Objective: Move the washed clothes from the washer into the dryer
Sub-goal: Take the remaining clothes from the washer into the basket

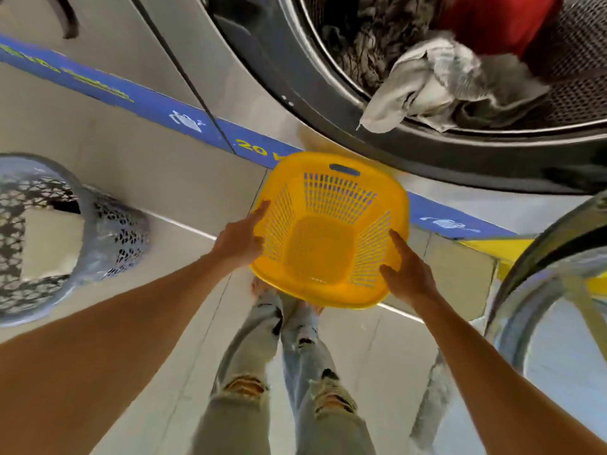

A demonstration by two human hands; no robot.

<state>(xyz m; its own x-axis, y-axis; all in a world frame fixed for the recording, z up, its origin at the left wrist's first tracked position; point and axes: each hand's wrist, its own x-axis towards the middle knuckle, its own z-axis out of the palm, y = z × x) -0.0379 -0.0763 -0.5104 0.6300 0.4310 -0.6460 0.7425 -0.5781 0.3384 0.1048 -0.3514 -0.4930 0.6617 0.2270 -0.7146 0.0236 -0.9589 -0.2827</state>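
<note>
1. My left hand (pixel 239 239) and right hand (pixel 405 274) both grip the rim of the yellow basket (pixel 331 192), just below the washer (pixel 460 152).
2. Wet clothes (pixel 443 83) sit inside the washer drum, grey one flopping over the lip.

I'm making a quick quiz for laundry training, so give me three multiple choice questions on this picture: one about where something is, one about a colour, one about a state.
1. Where is the grey garment?
A. In the yellow basket
B. Draped over the lip of the open drum
C. On the floor

2. What colour is the basket held by both hands?
A. Yellow
B. Green
C. White

3. What is the state of that basket?
A. Full of clothes
B. Upside down
C. Empty

Answers:
1. B, since the cloth hangs over the rim of the drum, with a red item behind it.
2. A, as its slotted walls are bright yellow, unlike the blue-grey basket to the left.
3. C, as its bare bottom shows between the left hand and right hand.
</note>
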